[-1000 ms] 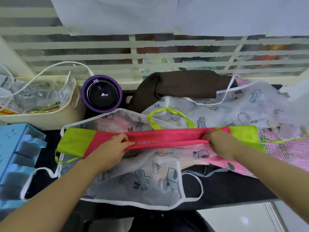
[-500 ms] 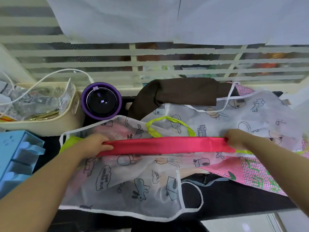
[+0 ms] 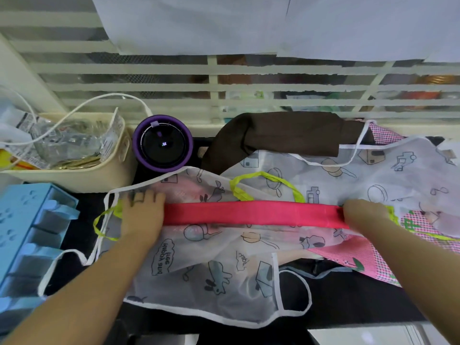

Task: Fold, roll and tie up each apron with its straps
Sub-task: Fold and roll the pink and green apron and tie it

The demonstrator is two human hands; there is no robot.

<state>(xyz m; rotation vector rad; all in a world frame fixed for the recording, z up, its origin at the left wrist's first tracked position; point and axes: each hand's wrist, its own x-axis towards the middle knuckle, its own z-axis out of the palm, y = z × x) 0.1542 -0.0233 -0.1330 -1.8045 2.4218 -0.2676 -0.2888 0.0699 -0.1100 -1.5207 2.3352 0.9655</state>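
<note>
A pink apron (image 3: 251, 212) lies folded into a long narrow band across the pile. Its lime-green straps (image 3: 270, 179) loop above it, and another green loop trails off at the left end. My left hand (image 3: 143, 217) presses the band's left end with straight fingers, whose tips lie under the edge of a see-through white printed apron (image 3: 219, 265). My right hand (image 3: 366, 214) grips the band's right end with curled fingers. Under the band lie a second white printed apron (image 3: 378, 170), a pink checked apron (image 3: 371, 257) and a brown apron (image 3: 286, 138).
A cream basket (image 3: 82, 178) with plastic wrappers and a white cable stands at the back left. Beside it is a purple round device (image 3: 163, 143). A blue plastic rack (image 3: 22, 232) fills the left edge. The black table (image 3: 348, 300) ends near me. Window slats close off the back.
Both hands slid outward along the pink band, from near its middle to its two ends. The band is narrower and flatter, and its green end panels no longer show.
</note>
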